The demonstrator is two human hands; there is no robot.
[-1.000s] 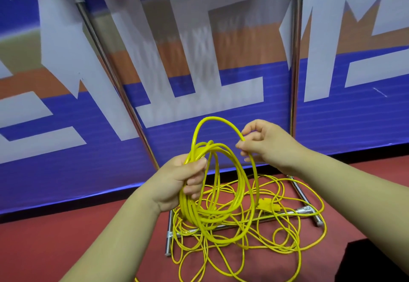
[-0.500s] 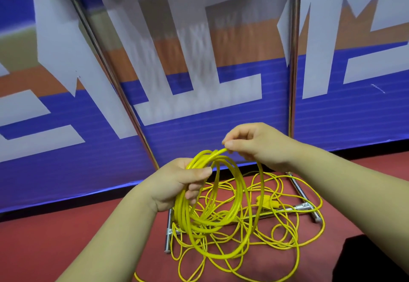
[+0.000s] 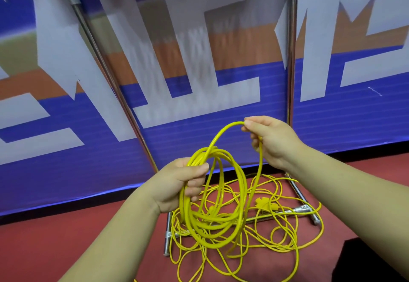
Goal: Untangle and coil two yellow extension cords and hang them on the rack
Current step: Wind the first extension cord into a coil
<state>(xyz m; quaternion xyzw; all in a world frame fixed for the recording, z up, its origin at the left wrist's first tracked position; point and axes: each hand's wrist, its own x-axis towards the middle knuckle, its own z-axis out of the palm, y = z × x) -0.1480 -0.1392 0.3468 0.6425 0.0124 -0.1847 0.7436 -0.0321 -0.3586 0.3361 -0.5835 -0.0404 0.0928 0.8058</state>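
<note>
Big white lettering on the blue-and-orange banner point(image 3: 199, 126) is too cropped to read. The person's left hand point(image 3: 177, 184) is clenched around a bundle of thin, glossy yellow cord loops point(image 3: 212, 222) hanging round below it, and the right hand point(image 3: 272, 142), at its 1 o'clock, pinches the top of another loop. The leftover cord point(image 3: 276, 237) sprawls tangled on the red floor point(image 3: 66, 248) over the shiny chrome rack point(image 3: 303, 209) base, at 6 o'clock from the hands.
</note>
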